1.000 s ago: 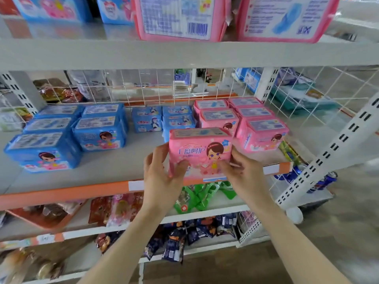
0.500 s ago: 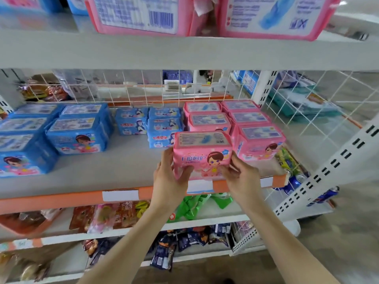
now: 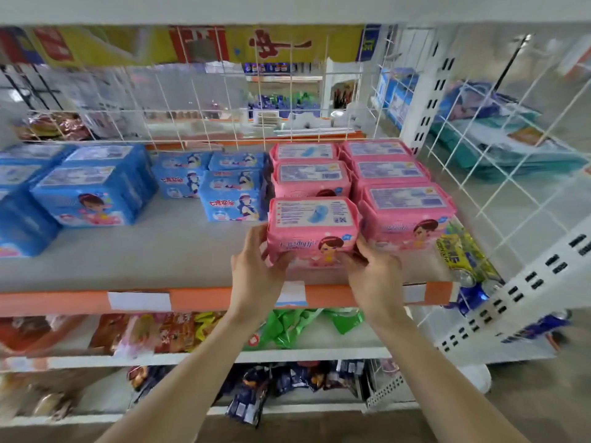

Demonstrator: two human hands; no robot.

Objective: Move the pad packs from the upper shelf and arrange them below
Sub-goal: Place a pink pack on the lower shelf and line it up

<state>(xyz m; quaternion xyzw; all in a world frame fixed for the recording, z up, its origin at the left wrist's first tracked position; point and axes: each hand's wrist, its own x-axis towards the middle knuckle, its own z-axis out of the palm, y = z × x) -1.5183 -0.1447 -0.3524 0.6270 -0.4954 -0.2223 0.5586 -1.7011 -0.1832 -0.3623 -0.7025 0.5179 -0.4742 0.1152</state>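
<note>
Both hands clasp one item: the left hand [image 3: 256, 266] curls round the left end and the right hand [image 3: 374, 276] round the lower right corner of a pink soft-plastic pad pack [image 3: 311, 231], rectangular, with a cartoon girl on its front. The pack stands upright at the front of the grey shelf board [image 3: 160, 251], just behind the orange edge strip [image 3: 204, 298]; whether its base bears fully on the board cannot be told. Directly behind the grip stand two matching pink packs [image 3: 313, 177] in file. Just right of the grip is a second file of three pink packs [image 3: 406, 212]. Left of the grip are small blue packs [image 3: 230, 199], then large blue packs [image 3: 86, 193] further left. Below the grip lie green foil wrappers [image 3: 294, 327].
</note>
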